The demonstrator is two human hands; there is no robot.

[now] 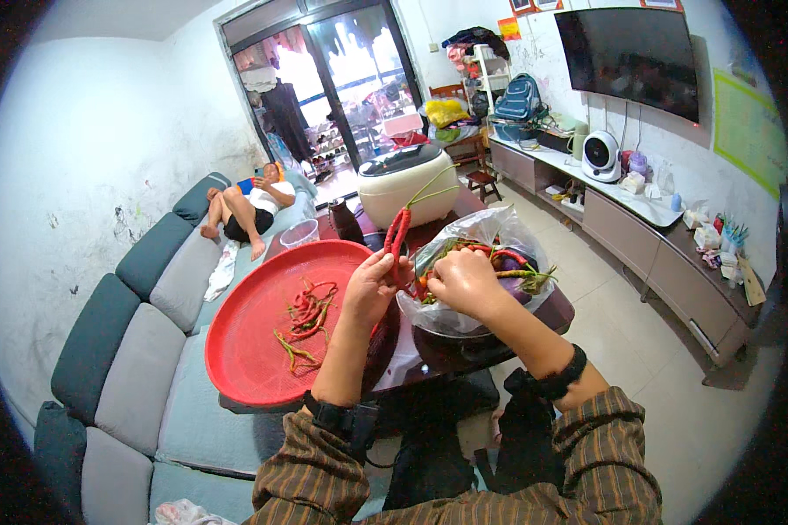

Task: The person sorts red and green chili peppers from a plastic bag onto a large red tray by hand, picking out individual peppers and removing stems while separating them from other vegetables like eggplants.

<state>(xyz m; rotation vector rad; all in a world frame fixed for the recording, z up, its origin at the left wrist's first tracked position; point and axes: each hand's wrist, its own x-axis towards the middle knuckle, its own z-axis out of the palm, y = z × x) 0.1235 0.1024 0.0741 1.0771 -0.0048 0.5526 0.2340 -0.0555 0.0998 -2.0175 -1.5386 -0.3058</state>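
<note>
My left hand (372, 287) is closed around a few long red chili peppers (399, 234), which point upward with their green stems at the top. Close by on the right, my right hand (466, 280) is curled at the opening of a clear plastic bag (503, 224); whatever its fingers grip is hidden. Inside the bag are more red and green peppers and a purple vegetable (508, 263), perhaps an eggplant. To the left lies a round red mesh tray (245, 337), with several red chili peppers (308, 311) scattered in its middle.
Tray and bag rest on a dark table (403, 366), with a cream lidded appliance (409, 194), a clear plastic cup (299, 234) and a dark bottle (346, 221) behind. A person (252, 206) reclines on the grey sofa (138, 350) at left. A long cabinet (643, 249) lines the right wall.
</note>
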